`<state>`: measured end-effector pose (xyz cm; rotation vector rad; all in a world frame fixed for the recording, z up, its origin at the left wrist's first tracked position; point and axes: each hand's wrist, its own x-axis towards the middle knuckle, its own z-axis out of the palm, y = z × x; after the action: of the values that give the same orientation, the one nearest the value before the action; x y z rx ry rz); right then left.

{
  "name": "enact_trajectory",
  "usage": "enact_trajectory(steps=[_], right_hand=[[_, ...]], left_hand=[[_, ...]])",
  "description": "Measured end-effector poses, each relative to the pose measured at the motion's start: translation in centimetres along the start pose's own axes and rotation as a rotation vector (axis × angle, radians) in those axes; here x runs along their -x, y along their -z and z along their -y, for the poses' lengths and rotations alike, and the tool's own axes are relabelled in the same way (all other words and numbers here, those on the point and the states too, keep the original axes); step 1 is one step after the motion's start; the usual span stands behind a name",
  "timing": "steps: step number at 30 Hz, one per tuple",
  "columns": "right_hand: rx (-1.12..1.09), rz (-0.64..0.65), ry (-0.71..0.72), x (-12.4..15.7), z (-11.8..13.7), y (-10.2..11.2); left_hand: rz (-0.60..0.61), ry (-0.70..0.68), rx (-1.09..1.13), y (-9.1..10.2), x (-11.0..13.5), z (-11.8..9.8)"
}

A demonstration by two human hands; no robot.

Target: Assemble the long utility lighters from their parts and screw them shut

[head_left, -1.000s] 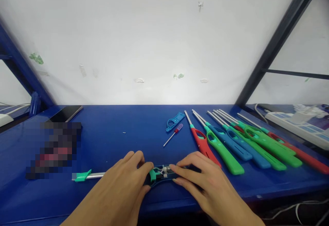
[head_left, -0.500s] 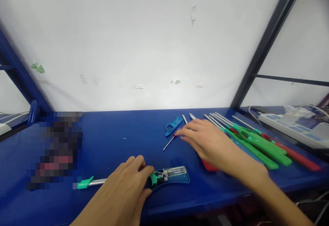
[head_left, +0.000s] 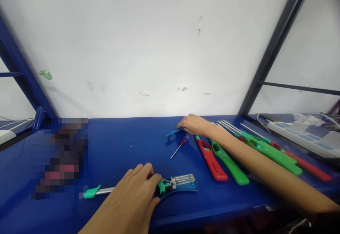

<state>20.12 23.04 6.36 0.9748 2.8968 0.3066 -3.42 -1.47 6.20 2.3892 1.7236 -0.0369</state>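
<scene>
My left hand (head_left: 136, 189) is closed around an opened gas lighter (head_left: 183, 181) near the front edge. The lighter's blue half-shell shows a clear fuel tank, thin wires and a green trigger part; its metal tube runs left under my hand to a green piece (head_left: 92, 192) at the tip. Farther back, my right hand (head_left: 195, 124) pinches the loose blue casing half (head_left: 174, 132), which is tilted up on edge. A small screwdriver (head_left: 180, 146) with a purple and red handle lies just in front of that hand.
A red lighter (head_left: 214, 165) and a green lighter (head_left: 235, 172) lie below my right forearm, with several more lighters (head_left: 278, 154) to the right. A tiny metal bit (head_left: 130, 146) rests mid-table. A blurred-out dark object (head_left: 65, 159) is at left. Power strips (head_left: 300, 134) stand at far right.
My right hand has moved back and left, from beside the screwdriver to the blue casing half, and has taken hold of it. The casing half has tipped up. My left hand keeps its hold.
</scene>
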Motion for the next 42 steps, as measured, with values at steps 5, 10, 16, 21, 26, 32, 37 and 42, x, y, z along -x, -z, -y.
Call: enact_trajectory(steps=[5,10,16,21,26,32,37,42], right_hand=[[-0.050,-0.083,-0.018,0.3,0.8,1.3],[-0.186,-0.245,-0.037,3.4,3.7,4.5],[-0.385,-0.427,-0.063,8.5,9.0,6.2],[-0.543,-0.379,-0.202,10.3,12.9,5.3],[-0.633,-0.242,-0.204,11.2,14.0,3.9],[-0.674,-0.196,-0.121,11.2,14.1,3.2],[-0.720,-0.167,-0.028,10.7,15.0,3.4],[-0.734,-0.174,-0.024,10.2,15.6,2.8]], left_hand=[[-0.006,-0.029,-0.022,-0.5,0.1,0.4],[-0.077,-0.080,-0.011,-0.5,0.4,0.9],[-0.153,-0.126,0.116,-0.7,0.6,2.0],[-0.234,-0.088,0.212,-1.6,0.9,4.0],[-0.260,-0.053,0.235,-0.8,1.0,4.2],[-0.299,0.020,0.172,0.5,0.3,3.0],[-0.162,-0.023,0.120,0.9,-0.1,3.6],[-0.112,-0.041,0.161,0.8,0.0,4.4]])
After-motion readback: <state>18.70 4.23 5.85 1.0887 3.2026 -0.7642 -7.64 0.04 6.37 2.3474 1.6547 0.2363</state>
